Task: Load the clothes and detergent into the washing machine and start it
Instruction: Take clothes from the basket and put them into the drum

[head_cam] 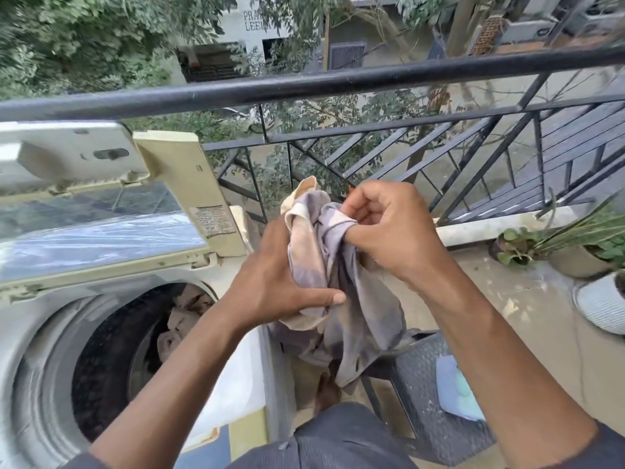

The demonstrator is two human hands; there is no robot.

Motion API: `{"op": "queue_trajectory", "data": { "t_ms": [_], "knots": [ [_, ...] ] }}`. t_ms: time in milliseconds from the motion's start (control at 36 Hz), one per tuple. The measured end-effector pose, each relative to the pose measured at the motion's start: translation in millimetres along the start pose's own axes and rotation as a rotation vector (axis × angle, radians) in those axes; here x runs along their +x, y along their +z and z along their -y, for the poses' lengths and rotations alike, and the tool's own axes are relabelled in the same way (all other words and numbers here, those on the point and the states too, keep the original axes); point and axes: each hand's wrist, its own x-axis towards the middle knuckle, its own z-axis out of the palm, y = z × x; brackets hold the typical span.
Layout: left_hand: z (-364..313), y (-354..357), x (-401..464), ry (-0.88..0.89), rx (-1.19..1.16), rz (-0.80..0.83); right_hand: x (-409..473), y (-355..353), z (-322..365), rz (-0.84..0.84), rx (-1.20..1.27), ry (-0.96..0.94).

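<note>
A top-loading washing machine (44,333) stands at the left with its lid (101,228) raised. Its drum (135,353) holds some beige clothes (182,319). To the right of the machine, above its edge, I hold a crumpled lilac and cream garment (324,265) with both hands. My left hand (270,282) grips it from the left with the thumb across the cloth. My right hand (382,228) pinches its upper fold with curled fingers. The garment's lower end hangs down over a dark stool.
A black metal railing (338,84) runs across just beyond my hands. A dark woven stool (426,401) at the lower right carries a light blue cloth (456,390). Potted plants (575,245) and a white pot (602,306) stand on the balcony floor at right.
</note>
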Motion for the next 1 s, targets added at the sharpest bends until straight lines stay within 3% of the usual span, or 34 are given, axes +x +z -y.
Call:
{"op": "queue_trajectory", "data": {
  "t_ms": [111,222,361,444,500,583,722,861,1000],
  "knots": [
    [-1,8,7,0.046,-0.031,-0.129,2,5,6,0.074,0.12,-0.078],
    [4,6,10,-0.046,-0.171,-0.288,0,0,3,0.139,0.184,-0.079],
    [-8,-12,17,-0.146,-0.429,-0.505,-7,-2,-25,0.068,-0.125,-0.095],
    [-17,-17,18,-0.126,-0.548,-0.568,-13,4,-53,0.143,-0.246,0.053],
    [-22,-19,18,-0.094,-0.603,-0.586,-17,11,-80,0.281,-0.304,0.213],
    [-34,-23,16,-0.093,-0.686,-0.612,-24,26,-121,0.395,-0.395,0.294],
    [-45,-32,15,-0.034,-0.743,-0.607,-35,50,-153,0.298,-0.453,0.393],
    [-36,-34,13,0.009,-0.594,-0.6,-29,47,-159,0.282,-0.669,0.502],
    [-11,-28,9,-0.09,-0.448,-0.482,-18,22,-153,0.212,-0.845,0.495]
  ]
}}
